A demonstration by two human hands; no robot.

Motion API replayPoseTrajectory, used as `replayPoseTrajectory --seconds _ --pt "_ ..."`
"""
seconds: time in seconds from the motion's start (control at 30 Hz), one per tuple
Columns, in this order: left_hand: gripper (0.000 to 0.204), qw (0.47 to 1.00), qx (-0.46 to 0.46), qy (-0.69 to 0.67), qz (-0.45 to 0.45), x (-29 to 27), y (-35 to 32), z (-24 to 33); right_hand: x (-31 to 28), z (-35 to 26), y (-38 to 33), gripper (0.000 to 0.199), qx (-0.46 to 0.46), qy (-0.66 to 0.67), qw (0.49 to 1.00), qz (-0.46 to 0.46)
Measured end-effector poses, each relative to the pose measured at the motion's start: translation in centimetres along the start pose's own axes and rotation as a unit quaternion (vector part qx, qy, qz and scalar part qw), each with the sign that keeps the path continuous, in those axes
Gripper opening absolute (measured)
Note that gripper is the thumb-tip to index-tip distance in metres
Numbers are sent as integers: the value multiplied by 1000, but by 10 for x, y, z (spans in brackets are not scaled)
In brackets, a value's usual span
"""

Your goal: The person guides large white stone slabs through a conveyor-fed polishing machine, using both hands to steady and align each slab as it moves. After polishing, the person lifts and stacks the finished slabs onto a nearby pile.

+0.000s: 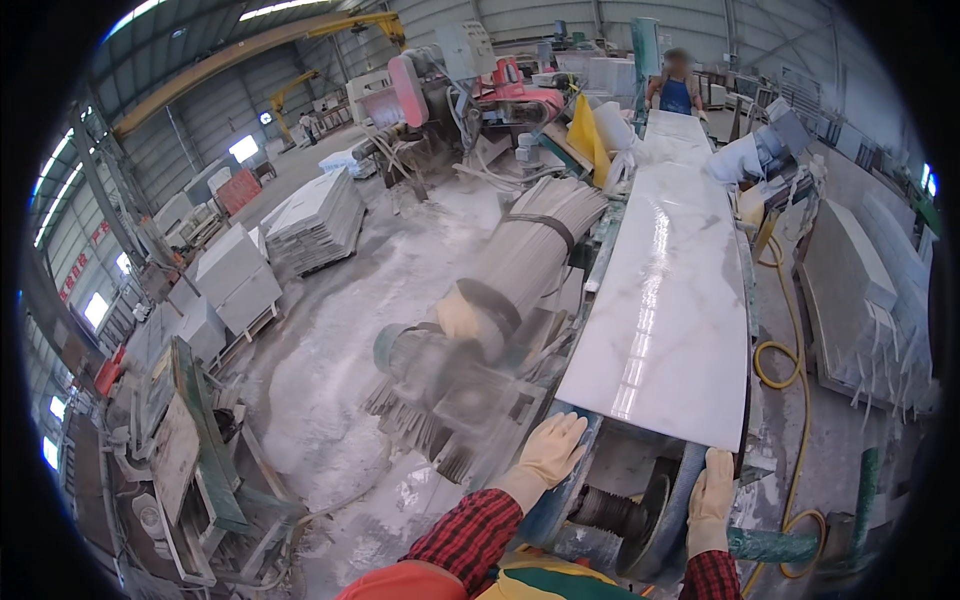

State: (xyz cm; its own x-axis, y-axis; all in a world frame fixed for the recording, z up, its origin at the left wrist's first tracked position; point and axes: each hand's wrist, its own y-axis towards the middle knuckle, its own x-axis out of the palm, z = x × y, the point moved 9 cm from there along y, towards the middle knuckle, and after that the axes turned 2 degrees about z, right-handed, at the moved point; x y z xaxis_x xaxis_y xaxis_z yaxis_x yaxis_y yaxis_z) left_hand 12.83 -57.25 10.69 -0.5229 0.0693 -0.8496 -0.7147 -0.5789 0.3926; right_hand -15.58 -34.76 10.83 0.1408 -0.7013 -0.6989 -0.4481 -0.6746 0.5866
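Note:
A long white polished marble slab (680,290) lies on a narrow machine bed and stretches away from me. My left hand (552,455), in a cream rubber glove, rests with fingers extended at the blue frame (572,480) beside the slab's near left corner. By the near right corner is my right hand (713,488), gloved the same way, its fingers straight and lying along the blue side rail (684,500). Neither hand holds anything. Between them, below the slab's near edge, a dark roller (610,512) and a round wheel show inside the frame.
Left of the bed stands a dusty motor unit (440,370) with a strapped grey bundle. A yellow hose (800,400) runs along the right, near leaning stone slabs (850,290). At the far end stands a person in a blue apron (676,95). Stacked slabs (315,220) sit farther left.

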Motion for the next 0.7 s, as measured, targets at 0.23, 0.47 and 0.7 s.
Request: replayPoseTrajectory --seconds 0.23,0.47,0.7 --pt "54 1000 19 1 6 11 -2 4 -6 0 -4 31 -13 -13 1000 2" --pt "53 1000 10 6 -2 10 -7 1 -1 0 -5 33 8 -4 1000 -26" --pt "51 1000 0 4 -11 14 -11 -1 -4 -5 -8 33 -25 -30 999 -22"
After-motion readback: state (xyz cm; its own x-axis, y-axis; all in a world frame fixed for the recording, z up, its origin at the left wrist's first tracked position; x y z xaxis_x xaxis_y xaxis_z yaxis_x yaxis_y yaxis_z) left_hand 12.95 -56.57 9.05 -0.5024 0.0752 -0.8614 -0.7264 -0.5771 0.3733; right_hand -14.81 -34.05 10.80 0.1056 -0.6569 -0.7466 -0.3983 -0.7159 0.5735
